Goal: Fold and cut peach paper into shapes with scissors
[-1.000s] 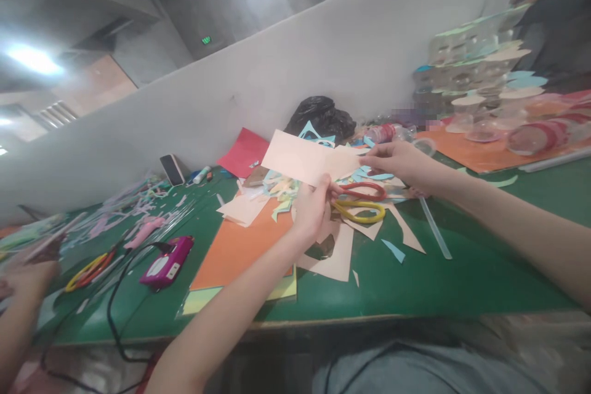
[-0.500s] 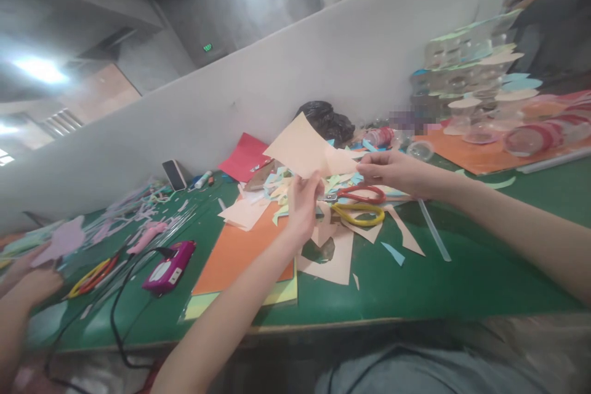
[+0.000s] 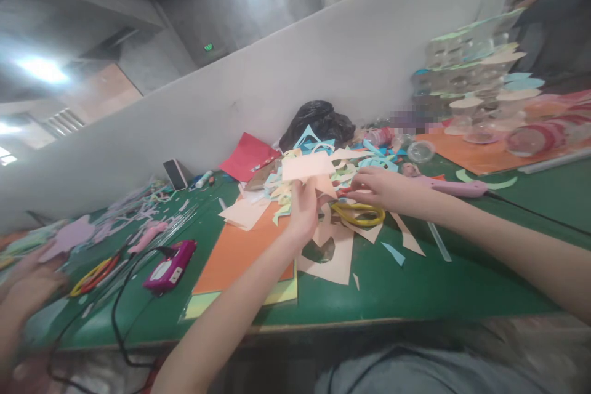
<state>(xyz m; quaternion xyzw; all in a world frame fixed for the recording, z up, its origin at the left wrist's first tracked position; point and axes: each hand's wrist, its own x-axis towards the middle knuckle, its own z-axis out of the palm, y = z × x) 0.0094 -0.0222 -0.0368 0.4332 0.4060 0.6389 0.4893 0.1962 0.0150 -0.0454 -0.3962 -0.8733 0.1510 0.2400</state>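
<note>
My left hand (image 3: 305, 209) is closed on a sheet of peach paper (image 3: 307, 166), thumb and fingers pinching its lower edge. The sheet looks bent, with a darker flap hanging at its right side. My right hand (image 3: 376, 188) has its fingers curled beside that flap and over the red handle of the scissors; whether they grip paper or handle is hidden. Below the fingers, the yellow handle of the scissors (image 3: 362, 215) rests on paper scraps. Cut peach paper with a hole (image 3: 339, 258) lies beneath, beside orange sheets (image 3: 240, 252).
Right of my hand lies a pink glue gun (image 3: 457, 188). Clear plastic cups (image 3: 466, 68) are stacked at the back right. A purple power box (image 3: 170, 266) stands at left, near another person's hand (image 3: 34, 289) with pink paper. A black bag (image 3: 314, 123) sits against the wall.
My right hand has moved down and left from the paper's raised right corner toward the scissors' red handle. The peach sheet has tilted and appears narrower. The glue gun is now uncovered.
</note>
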